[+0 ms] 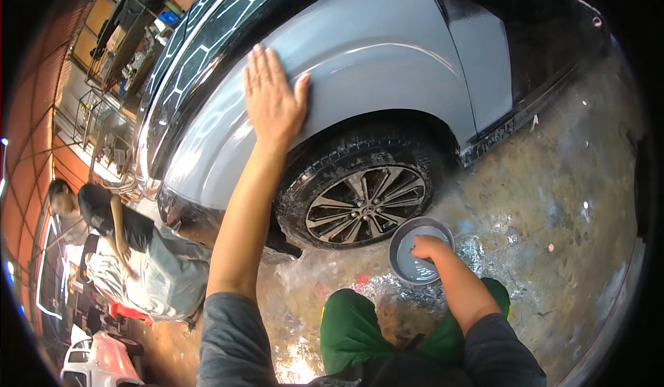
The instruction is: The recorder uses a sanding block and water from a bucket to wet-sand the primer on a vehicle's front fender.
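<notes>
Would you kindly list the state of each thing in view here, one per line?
Left hand: open, flat, palm on the grey fender.
Right hand: dipped into the grey bowl; grip hidden.
Grey bowl: upright on the floor, holding water.
Grey fender: matte, unpolished.
Front wheel: mounted, tyre wet and dirty.
Concrete floor: wet, puddled.
Co-worker: bent over a covered panel.

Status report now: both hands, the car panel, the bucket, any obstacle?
Left hand flat on grey fender, open. Right hand dipped in grey bucket; grip unclear. Front wheel below fender. Nothing blocking; another person works further left.
</notes>
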A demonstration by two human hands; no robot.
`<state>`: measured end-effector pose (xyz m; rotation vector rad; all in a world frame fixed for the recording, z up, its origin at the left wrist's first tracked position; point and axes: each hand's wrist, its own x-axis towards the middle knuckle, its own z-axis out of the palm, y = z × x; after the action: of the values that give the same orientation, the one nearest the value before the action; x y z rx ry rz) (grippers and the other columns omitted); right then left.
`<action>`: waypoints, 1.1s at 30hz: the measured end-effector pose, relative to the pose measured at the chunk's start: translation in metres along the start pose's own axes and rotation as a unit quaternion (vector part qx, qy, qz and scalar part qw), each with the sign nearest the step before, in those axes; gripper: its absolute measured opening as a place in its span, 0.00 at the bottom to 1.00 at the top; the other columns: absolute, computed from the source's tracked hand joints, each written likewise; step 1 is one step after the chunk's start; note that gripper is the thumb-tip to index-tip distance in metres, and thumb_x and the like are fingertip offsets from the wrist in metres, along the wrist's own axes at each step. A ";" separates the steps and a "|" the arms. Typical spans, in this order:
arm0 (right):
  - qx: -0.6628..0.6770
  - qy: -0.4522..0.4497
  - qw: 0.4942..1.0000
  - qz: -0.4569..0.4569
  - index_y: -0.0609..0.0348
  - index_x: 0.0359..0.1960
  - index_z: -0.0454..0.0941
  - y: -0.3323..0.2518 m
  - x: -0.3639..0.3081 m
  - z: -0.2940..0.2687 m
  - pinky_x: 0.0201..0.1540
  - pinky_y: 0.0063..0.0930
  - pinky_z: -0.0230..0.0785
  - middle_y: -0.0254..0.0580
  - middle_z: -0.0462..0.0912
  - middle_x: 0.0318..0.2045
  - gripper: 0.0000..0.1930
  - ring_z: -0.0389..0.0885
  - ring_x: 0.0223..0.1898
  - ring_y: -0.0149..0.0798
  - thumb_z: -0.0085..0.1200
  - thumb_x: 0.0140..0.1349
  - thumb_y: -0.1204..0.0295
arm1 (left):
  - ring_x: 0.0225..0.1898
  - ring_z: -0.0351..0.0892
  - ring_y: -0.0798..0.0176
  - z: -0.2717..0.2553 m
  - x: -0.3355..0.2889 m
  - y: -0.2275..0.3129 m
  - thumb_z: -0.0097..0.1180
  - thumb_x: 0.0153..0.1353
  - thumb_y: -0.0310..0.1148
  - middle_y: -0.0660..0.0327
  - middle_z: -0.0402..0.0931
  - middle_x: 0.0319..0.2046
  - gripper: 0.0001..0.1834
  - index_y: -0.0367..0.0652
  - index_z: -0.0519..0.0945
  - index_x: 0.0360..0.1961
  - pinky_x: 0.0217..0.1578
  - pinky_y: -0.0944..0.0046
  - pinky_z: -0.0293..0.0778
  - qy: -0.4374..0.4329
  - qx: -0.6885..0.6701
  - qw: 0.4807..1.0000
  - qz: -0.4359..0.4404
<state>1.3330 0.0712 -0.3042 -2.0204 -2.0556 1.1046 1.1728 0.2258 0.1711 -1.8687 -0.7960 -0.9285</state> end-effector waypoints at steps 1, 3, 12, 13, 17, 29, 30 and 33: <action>0.005 0.000 1.000 0.001 0.61 0.58 0.78 0.003 0.002 0.001 0.59 0.49 0.74 0.56 0.82 0.57 0.26 0.82 0.57 0.55 0.54 0.64 0.56 | 0.78 0.50 0.43 0.006 0.013 0.019 0.43 0.74 0.56 0.40 0.55 0.75 0.42 0.29 0.60 0.73 0.76 0.48 0.44 0.000 -0.007 1.000 0.020; 0.031 -0.012 0.999 0.026 0.61 0.57 0.81 0.003 0.007 0.002 0.59 0.48 0.74 0.57 0.82 0.57 0.24 0.82 0.58 0.55 0.52 0.64 0.60 | 0.78 0.50 0.44 0.019 0.036 0.053 0.42 0.74 0.58 0.41 0.55 0.75 0.43 0.29 0.60 0.73 0.76 0.48 0.45 -0.003 -0.016 0.999 0.043; 0.065 -0.033 0.996 0.047 0.58 0.51 0.86 0.048 0.060 0.025 0.60 0.46 0.74 0.55 0.82 0.57 0.20 0.82 0.59 0.53 0.50 0.61 0.68 | 0.79 0.44 0.44 0.058 0.115 0.169 0.44 0.70 0.61 0.39 0.51 0.76 0.49 0.25 0.56 0.74 0.78 0.49 0.38 -0.010 -0.042 0.992 0.115; 0.066 -0.037 0.996 0.037 0.58 0.51 0.86 0.040 0.060 0.025 0.60 0.46 0.74 0.55 0.82 0.57 0.20 0.82 0.59 0.53 0.50 0.61 0.68 | 0.79 0.45 0.44 0.061 0.119 0.170 0.44 0.70 0.61 0.39 0.51 0.76 0.49 0.25 0.56 0.73 0.78 0.49 0.39 -0.005 -0.035 0.992 0.118; 0.102 0.025 0.993 0.053 0.59 0.47 0.88 0.039 0.056 0.020 0.56 0.47 0.76 0.56 0.85 0.53 0.18 0.86 0.53 0.54 0.48 0.63 0.66 | 0.79 0.44 0.45 0.073 0.139 0.198 0.44 0.71 0.61 0.40 0.50 0.77 0.48 0.24 0.57 0.73 0.78 0.49 0.39 -0.006 -0.032 0.988 0.149; 0.158 -0.006 0.983 0.094 0.61 0.54 0.84 0.037 0.063 0.037 0.64 0.46 0.71 0.59 0.79 0.61 0.20 0.79 0.62 0.54 0.46 0.65 0.71 | 0.78 0.51 0.47 0.085 0.035 0.223 0.44 0.72 0.58 0.40 0.58 0.74 0.40 0.33 0.67 0.70 0.76 0.49 0.45 -0.115 0.026 0.930 0.348; 0.145 0.043 0.983 0.108 0.63 0.50 0.85 0.079 0.074 0.058 0.62 0.47 0.72 0.61 0.80 0.57 0.19 0.81 0.60 0.56 0.47 0.64 0.70 | 0.78 0.51 0.47 0.078 0.014 0.259 0.47 0.71 0.56 0.39 0.58 0.73 0.38 0.34 0.71 0.68 0.76 0.49 0.46 -0.147 -0.001 0.923 0.356; 0.075 0.078 0.994 0.029 0.66 0.49 0.85 0.083 0.080 0.057 0.60 0.47 0.73 0.64 0.81 0.56 0.18 0.82 0.57 0.57 0.48 0.64 0.70 | 0.67 0.68 0.44 0.045 -0.078 0.276 0.54 0.67 0.48 0.43 0.72 0.62 0.23 0.37 0.81 0.49 0.63 0.49 0.68 -0.313 -0.164 0.902 0.250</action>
<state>1.3633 0.1076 -0.4232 -2.0350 -1.7955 1.0375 1.3687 0.1415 -0.0257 -2.5570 -0.4760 -0.1201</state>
